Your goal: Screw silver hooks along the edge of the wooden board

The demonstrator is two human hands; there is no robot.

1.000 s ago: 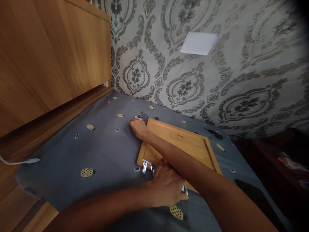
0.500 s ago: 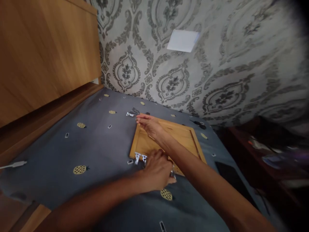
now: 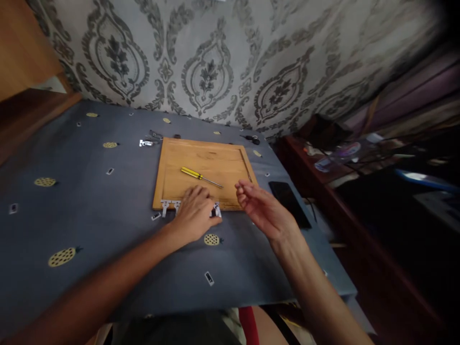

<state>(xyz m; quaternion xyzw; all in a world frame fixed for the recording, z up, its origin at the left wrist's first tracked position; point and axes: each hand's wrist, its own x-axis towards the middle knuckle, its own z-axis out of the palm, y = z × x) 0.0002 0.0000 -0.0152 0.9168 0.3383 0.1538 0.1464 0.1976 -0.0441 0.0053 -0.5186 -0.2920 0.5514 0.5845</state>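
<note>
A wooden panel (image 3: 230, 155) with a raised frame lies flat on a cloth-covered table. Along its near edge sit metal hinges (image 3: 165, 207). My left hand (image 3: 194, 211) is closed over the hinge at the middle of that edge, fingers on the panel and thumb on the near side, hiding part of the metal. On the panel, just beyond those fingers, rests a yellow-handled screwdriver (image 3: 192, 173). My right hand (image 3: 264, 208) hovers by the panel's near right corner, thumb and fingertips pinched together. Whatever is in that pinch is too small to make out.
More metal hinge parts (image 3: 149, 140) lie past the panel's far left corner. A black object like keys (image 3: 250, 139) is at the far right, and a black phone (image 3: 289, 203) lies to the right. A cluttered dark red desk (image 3: 305, 163) stands beyond the table's right edge.
My right hand has moved from the loose hinge parts at the far left back to the panel's near right side, uncovering the screwdriver. My left hand stays at the hinge. The view has turned right.
</note>
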